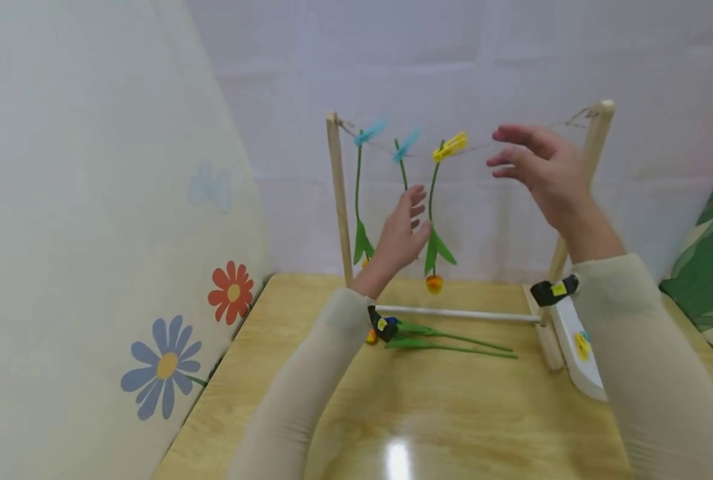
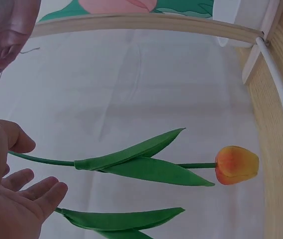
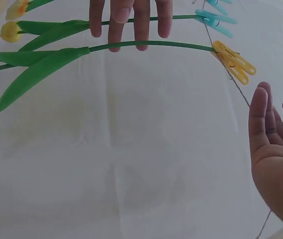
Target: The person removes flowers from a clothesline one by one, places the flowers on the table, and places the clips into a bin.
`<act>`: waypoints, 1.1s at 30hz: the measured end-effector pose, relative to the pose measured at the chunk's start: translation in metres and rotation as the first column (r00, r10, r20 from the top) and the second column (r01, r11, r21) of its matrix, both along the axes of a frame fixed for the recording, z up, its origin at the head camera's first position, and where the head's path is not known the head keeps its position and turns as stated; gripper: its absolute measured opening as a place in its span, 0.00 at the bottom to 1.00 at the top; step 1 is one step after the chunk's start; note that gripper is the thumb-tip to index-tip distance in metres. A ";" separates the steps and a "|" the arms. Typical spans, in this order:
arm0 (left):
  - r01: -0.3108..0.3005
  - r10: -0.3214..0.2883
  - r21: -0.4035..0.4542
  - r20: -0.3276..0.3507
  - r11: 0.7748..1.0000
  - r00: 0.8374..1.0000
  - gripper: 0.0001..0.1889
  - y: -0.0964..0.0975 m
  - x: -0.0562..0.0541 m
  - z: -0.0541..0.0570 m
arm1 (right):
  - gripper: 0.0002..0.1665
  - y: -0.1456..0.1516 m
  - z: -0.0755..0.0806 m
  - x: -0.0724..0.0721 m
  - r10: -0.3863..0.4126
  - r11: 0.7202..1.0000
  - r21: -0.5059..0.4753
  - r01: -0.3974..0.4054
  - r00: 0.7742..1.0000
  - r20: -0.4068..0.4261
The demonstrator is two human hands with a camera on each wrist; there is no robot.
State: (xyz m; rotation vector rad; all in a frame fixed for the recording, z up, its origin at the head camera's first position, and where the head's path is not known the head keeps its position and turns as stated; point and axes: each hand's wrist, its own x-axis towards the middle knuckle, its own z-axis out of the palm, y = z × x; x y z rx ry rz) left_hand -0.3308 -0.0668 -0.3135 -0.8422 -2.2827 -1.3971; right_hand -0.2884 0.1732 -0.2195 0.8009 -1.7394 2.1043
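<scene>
An artificial orange tulip (image 1: 434,285) hangs upside down from a string (image 3: 244,97), its stem clipped by a yellow clothespin (image 1: 450,147). To its left hang two more tulips, held by a blue clothespin (image 1: 370,132) and a second blue clothespin (image 1: 407,145). My left hand (image 1: 401,230) is beside the orange tulip's stem, fingers loosely extended and gripping nothing; whether it touches a stem is unclear. It partly hides the middle tulip. My right hand (image 1: 545,170) is raised near the string, right of the yellow clothespin, with its fingers apart and holding nothing.
The string spans a wooden frame with a left post (image 1: 338,193), a right post (image 1: 599,137) and a white bottom rod (image 1: 458,313). Green-stemmed tulips (image 1: 452,350) lie on the table (image 1: 452,413). A white tray (image 1: 587,385) at right holds clothespins (image 1: 582,345). A painted wall stands left.
</scene>
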 end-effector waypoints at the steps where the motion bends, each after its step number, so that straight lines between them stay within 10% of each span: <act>1: -0.001 0.000 0.010 0.012 1.000 1.000 0.33 0.001 0.000 0.000 | 0.23 -0.002 0.001 -0.001 -0.006 1.000 0.012 0.005 1.000 0.011; 33: -0.045 0.040 0.125 0.044 0.991 0.998 0.23 0.019 -0.015 -0.015 | 0.29 -0.040 0.004 -0.037 -0.303 0.874 0.424 0.237 0.949 0.093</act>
